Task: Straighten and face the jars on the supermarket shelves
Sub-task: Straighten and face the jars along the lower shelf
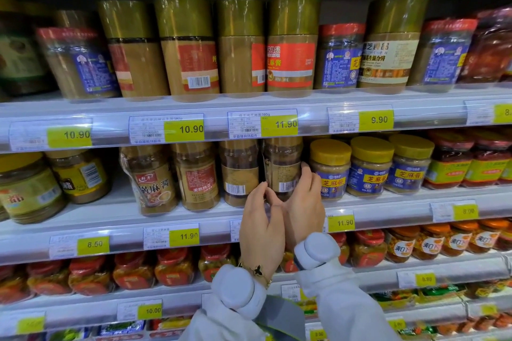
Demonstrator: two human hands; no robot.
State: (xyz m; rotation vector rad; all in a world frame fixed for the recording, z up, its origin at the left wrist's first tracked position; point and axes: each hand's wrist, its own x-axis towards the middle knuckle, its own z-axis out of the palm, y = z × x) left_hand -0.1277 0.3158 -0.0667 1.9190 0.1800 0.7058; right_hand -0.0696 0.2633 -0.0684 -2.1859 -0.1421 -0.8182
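Together, both hands (pixel 282 216) grip brown jar (pixel 282 166).

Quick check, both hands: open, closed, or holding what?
Left hand: grips the brown jar, thumb and fingers curled round it.
Right hand: grips the same jar from its other side.

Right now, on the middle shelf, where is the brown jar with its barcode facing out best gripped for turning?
Low on its round body, from the front, one hand each side, as the left hand and right hand grip the brown jar. Neighbouring jars crowd its sides and the shelf above covers its lid.
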